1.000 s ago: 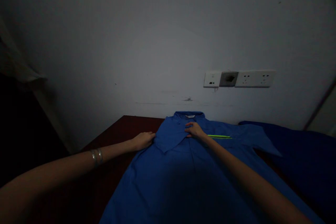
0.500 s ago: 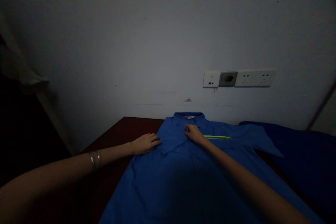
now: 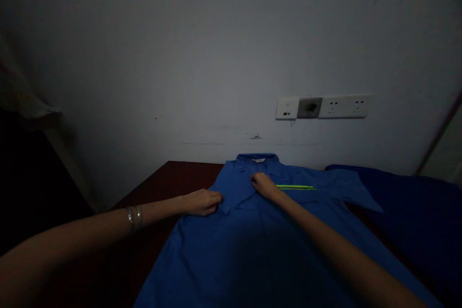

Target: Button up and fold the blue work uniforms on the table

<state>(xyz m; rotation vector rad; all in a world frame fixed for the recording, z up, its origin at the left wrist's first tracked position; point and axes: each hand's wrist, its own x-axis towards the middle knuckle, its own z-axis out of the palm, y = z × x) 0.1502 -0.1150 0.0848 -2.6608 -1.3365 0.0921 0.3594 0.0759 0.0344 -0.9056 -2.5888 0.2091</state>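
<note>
A blue collared shirt (image 3: 252,245) with a neon yellow-green stripe (image 3: 295,186) lies front-up on a dark red-brown table (image 3: 169,183), collar toward the wall. My left hand (image 3: 201,201) rests on the shirt's folded left shoulder edge, fingers curled onto the cloth. My right hand (image 3: 263,184) presses just below the collar at the shirt's middle, fingers bent and pinched on the fabric. Silver bangles (image 3: 133,217) circle my left wrist.
A darker blue cloth (image 3: 407,211) lies at the right on the table. A white wall stands right behind the table with a row of sockets (image 3: 323,107). The left side beyond the table edge is dark.
My left hand has slid right and toward me along the shirt's left shoulder, and the fold there now lies flatter. My right hand stayed near the collar, shifting slightly.
</note>
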